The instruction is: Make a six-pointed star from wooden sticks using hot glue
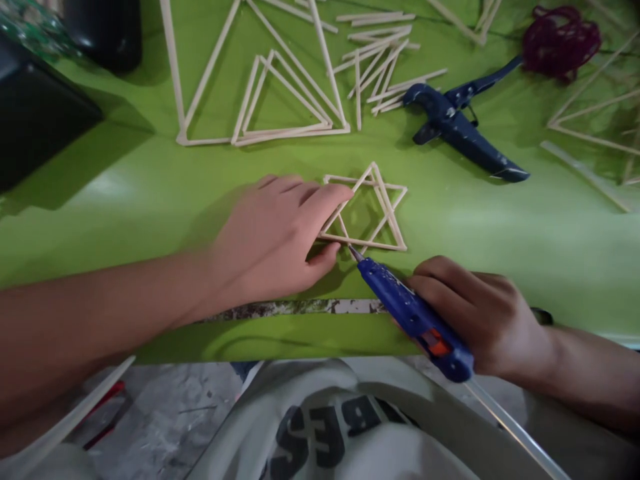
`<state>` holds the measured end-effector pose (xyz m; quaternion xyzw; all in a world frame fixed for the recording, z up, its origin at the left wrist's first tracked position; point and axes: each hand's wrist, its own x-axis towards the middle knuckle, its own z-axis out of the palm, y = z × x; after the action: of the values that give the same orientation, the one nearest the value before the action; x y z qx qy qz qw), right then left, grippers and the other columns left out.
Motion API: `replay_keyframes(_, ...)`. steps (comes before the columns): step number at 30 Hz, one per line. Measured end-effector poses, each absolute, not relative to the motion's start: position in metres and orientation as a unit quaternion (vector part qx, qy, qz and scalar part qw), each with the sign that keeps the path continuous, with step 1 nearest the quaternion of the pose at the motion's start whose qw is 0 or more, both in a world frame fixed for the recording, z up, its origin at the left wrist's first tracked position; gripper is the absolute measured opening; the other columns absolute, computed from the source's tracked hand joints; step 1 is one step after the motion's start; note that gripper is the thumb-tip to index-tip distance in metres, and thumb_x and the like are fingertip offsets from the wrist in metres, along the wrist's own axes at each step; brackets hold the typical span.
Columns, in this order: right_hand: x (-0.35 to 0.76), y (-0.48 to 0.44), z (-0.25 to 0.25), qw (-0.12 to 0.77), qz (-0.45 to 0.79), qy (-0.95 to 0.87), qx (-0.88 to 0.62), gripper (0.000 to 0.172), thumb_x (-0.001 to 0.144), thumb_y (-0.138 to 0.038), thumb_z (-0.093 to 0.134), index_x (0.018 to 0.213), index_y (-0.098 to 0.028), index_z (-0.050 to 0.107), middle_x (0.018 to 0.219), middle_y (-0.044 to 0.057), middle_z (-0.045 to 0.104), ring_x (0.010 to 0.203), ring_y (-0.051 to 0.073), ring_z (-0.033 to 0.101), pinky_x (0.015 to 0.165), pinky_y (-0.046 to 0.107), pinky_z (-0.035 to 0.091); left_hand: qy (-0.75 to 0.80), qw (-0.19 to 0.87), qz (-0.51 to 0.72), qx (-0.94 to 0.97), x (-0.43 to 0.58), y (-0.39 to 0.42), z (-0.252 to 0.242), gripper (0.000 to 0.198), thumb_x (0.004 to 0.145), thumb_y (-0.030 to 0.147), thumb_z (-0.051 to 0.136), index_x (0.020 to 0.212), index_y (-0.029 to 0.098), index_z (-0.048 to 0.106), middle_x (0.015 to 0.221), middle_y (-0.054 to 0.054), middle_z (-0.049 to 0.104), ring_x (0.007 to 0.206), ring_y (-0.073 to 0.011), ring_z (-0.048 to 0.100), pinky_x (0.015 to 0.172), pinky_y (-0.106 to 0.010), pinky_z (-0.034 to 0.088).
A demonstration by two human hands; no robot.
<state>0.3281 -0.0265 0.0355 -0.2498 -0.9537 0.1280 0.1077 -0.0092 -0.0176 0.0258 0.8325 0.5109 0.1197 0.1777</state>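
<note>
A small six-pointed star (385, 200) made of thin wooden sticks lies on the green table. My left hand (280, 233) grips its left side between thumb and fingers. In my right hand (475, 307) is a blue hot glue gun (400, 293), with a long clear glue stick (515, 427) coming out of its back end. The gun's metal nozzle points up and left, at the star's lower edge near my left thumb. Whether the tip touches the wood I cannot tell.
Behind the star lie larger stick triangles (175, 73), several loose sticks (380, 63), a dark blue cutter (460, 127) and a dark red bundle of cord (560, 40). A black box (40, 113) stands at the left. More stick frames (590, 133) and a spare glue stick (583, 175) are at the right.
</note>
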Motion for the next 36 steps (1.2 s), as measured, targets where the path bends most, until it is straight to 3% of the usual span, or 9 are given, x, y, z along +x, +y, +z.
replay_keyframes(10, 0.3249, -0.0273, 0.0362, 0.111, 0.136, -0.953, -0.246, 0.013, 0.108, -0.018, 0.067, 0.106, -0.026, 0.057, 0.097, 0.006, 0.074, 0.064, 0.019, 0.059, 0.053, 0.040, 0.045, 0.511, 0.191, 0.127, 0.828, -0.0089, -0.0171, 0.0250, 0.052, 0.105, 0.030, 0.072, 0.158, 0.024, 0.070, 0.109, -0.010, 0.083, 0.108, -0.0346, 0.079, 0.096, -0.050, 0.062)
replay_keyframes(21, 0.3236, -0.0277, 0.0363, 0.103, 0.134, -0.953, -0.251, 0.016, 0.110, -0.018, 0.067, 0.103, -0.026, 0.054, 0.096, 0.005, 0.071, 0.065, 0.019, 0.053, 0.056, 0.040, 0.041, 0.506, 0.182, 0.135, 0.832, -0.0087, -0.0173, 0.0239, 0.050, 0.107, 0.030, 0.070, 0.156, 0.025, 0.070, 0.104, -0.009, 0.082, 0.105, -0.0326, 0.079, 0.095, -0.049, 0.063)
replay_keyframes(36, 0.3244, -0.0271, 0.0356, 0.101, 0.110, -0.957, -0.250, 0.014, 0.110, -0.021, 0.064, 0.102, -0.027, 0.055, 0.094, 0.004, 0.069, 0.065, 0.020, 0.056, 0.053, 0.041, 0.045, 0.520, 0.207, 0.118, 0.820, -0.0067, -0.0164, 0.0293, 0.060, 0.103, 0.026, 0.074, 0.163, 0.026, 0.070, 0.110, -0.010, 0.084, 0.115, -0.0362, 0.080, 0.106, -0.052, 0.063)
